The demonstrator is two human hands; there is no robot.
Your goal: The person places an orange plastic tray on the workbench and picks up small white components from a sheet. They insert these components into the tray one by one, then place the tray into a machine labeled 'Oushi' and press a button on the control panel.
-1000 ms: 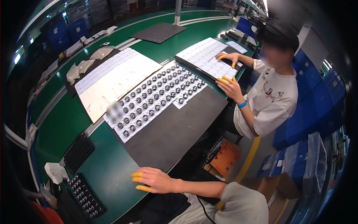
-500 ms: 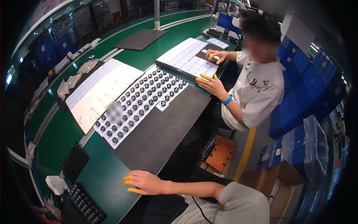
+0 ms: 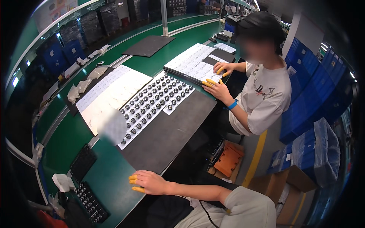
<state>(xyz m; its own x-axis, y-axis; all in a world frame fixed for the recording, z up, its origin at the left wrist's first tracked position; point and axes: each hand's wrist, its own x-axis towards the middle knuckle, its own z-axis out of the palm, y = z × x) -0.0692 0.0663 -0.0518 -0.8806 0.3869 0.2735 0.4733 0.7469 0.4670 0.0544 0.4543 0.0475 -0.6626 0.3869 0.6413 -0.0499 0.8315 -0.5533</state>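
Right hand (image 3: pixel 152 183) at the near corner of the dark grey mat (image 3: pixel 163 131)

The right hand is positioned at the right edge of the green tabletop (image 3: pixel 110 173), just beside the mat. Its forearm enters from the right, below a light grey sleeve (image 3: pixel 247 207). The fingers are loosely bent and point left, with a narrow gap above the lowest one; yellow finger cots (image 3: pixel 138 189) cover three tips. The palm side is hidden, so it cannot be told whether anything is held. The left hand lies outside the view; its state cannot be told.

A white panel (image 3: pixel 155 108) carrying rows of black round components (image 3: pixel 152 102) lies along the left side of the mat, farther from the right hand. A blurred patch hides the panel's near end. To its left, a cream sheet (image 3: pixel 108 98) partly covers white printed panels (image 3: pixel 97 91); small bags (image 3: pixel 84 85) lie at their left edge.

At the near left, a black tray (image 3: pixel 90 202) holds rows of small metallic parts. A second black tray (image 3: pixel 83 162) lies just beyond it, with a white block (image 3: pixel 63 182) to the left.

At the far right, a co-worker sits at the table. The co-worker's hands (image 3: pixel 217 90) are at a stack of white sheets (image 3: pixel 193 62). A blue band (image 3: pixel 232 104) circles the nearer wrist. An orange piece (image 3: pixel 229 155) is below the table.
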